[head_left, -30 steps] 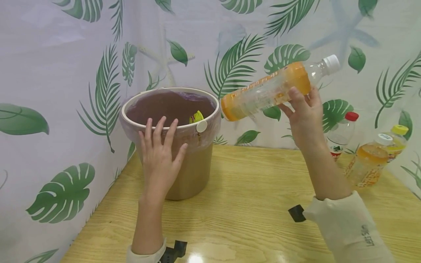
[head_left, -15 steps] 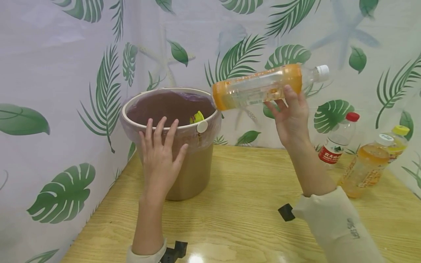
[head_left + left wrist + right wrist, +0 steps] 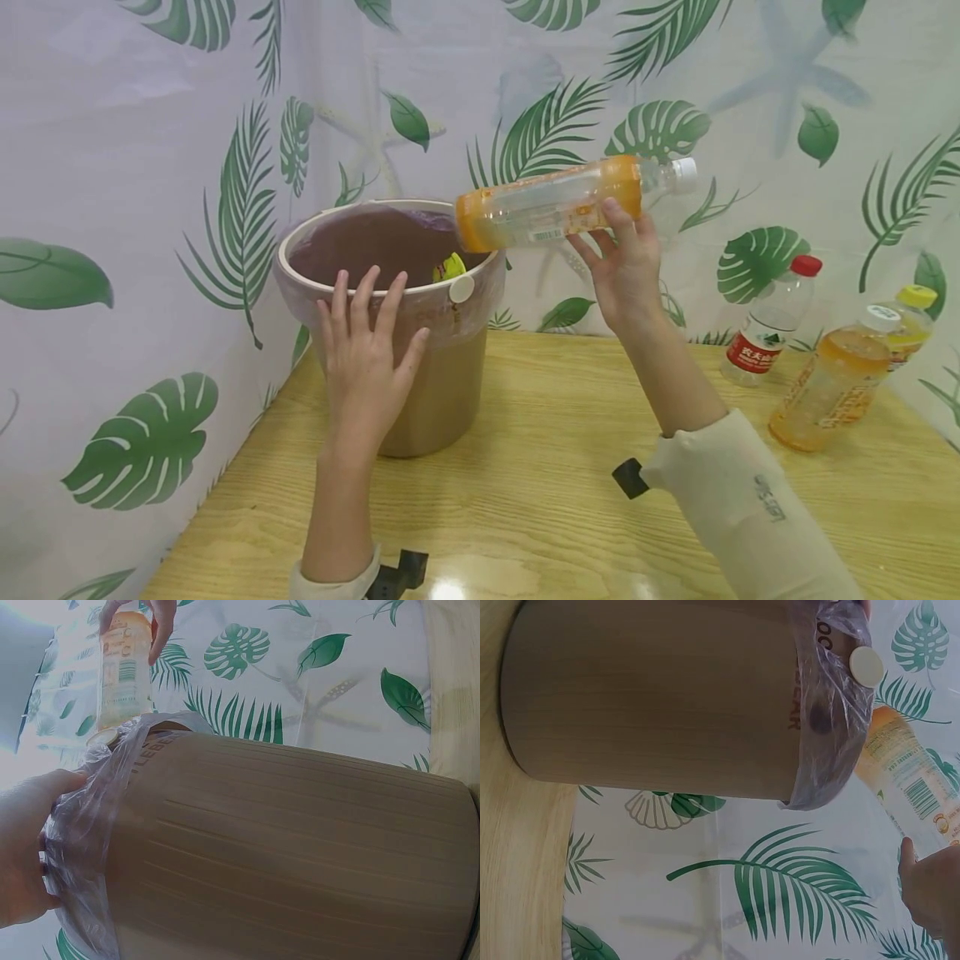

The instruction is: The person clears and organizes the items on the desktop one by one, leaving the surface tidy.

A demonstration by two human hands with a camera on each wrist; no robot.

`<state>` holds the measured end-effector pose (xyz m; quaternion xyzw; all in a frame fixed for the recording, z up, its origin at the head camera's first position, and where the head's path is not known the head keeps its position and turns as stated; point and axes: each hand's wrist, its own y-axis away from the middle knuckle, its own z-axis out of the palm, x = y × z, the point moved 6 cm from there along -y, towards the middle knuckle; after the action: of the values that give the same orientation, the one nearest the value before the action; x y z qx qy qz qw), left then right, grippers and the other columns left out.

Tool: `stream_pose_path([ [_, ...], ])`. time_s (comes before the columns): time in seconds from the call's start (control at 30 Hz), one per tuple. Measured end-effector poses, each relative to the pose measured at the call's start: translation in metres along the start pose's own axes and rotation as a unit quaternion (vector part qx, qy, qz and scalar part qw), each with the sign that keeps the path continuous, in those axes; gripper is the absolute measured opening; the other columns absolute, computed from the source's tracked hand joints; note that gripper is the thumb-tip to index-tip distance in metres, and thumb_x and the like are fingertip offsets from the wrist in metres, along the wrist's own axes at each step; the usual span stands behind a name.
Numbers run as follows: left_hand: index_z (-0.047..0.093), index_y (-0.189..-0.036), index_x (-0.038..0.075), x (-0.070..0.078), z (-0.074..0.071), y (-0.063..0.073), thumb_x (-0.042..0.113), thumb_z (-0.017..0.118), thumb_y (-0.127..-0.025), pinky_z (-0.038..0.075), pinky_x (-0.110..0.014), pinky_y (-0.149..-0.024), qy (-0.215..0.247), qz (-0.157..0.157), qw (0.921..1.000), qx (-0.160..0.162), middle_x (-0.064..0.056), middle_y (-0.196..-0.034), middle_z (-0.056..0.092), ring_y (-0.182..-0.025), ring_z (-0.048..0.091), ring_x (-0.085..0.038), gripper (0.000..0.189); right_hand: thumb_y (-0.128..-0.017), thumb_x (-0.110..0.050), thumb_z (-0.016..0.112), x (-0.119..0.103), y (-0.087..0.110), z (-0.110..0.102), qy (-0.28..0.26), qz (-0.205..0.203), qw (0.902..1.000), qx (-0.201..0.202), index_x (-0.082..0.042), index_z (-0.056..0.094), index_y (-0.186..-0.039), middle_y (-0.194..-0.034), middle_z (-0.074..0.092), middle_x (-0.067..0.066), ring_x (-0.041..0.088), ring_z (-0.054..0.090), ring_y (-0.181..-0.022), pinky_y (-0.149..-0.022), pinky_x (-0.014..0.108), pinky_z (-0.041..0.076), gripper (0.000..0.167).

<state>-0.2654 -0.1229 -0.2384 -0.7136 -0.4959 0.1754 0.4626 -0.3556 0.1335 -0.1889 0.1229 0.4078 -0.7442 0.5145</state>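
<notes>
My right hand (image 3: 622, 262) grips an orange-labelled plastic bottle (image 3: 555, 204) with a white cap, held nearly level in the air. Its base end hangs over the right rim of a tan bin (image 3: 442, 383) lined with a purple bag. My left hand (image 3: 365, 350) rests flat against the near side of the bin, fingers straight and spread, touching the bag's folded edge. Something yellow (image 3: 450, 267) lies inside the bin. The left wrist view shows the bin wall (image 3: 300, 855) and the bottle (image 3: 124, 664) above it. In the right wrist view the bottle (image 3: 904, 776) sits beside the bin's rim (image 3: 832, 712).
Three bottles stand at the table's right: a clear one with a red cap (image 3: 768, 321), an orange one with a white cap (image 3: 832, 379), and a yellow-capped one (image 3: 907, 321) behind. The wooden table (image 3: 540, 467) is backed by a leaf-print cloth (image 3: 135, 208).
My right hand has carried the bottle leftward and slightly down, from beside the bin to over its rim. The left hand has stayed on the bin.
</notes>
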Motion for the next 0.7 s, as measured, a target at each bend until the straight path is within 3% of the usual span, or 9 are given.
stream_pose_path([
  [0.37,0.040,-0.138,0.015,0.000,0.000,0.000,0.031,0.060,-0.088,-0.002,-0.048,-0.108,0.000,-0.001,1.0000,-0.003,-0.011,-0.143,0.027,-0.137,0.004,-0.027,0.056,-0.079,-0.017,0.072,0.013,-0.003,0.008,0.032,0.020,0.9993,-0.003,-0.007,0.041,-0.126,-0.122,0.046,0.013,0.026,0.051,-0.108,-0.093,0.040,0.043,0.058],
  [0.7,0.040,-0.138,0.015,0.000,0.000,0.000,0.031,0.060,-0.089,-0.002,-0.048,-0.108,0.001,-0.001,1.0000,-0.008,-0.011,-0.143,0.027,-0.137,0.003,-0.027,0.056,-0.085,-0.012,0.063,0.025,-0.009,0.013,0.069,0.041,0.9967,-0.009,-0.008,0.036,-0.127,-0.126,0.044,0.012,0.029,0.046,-0.115,-0.094,0.039,0.042,0.050],
])
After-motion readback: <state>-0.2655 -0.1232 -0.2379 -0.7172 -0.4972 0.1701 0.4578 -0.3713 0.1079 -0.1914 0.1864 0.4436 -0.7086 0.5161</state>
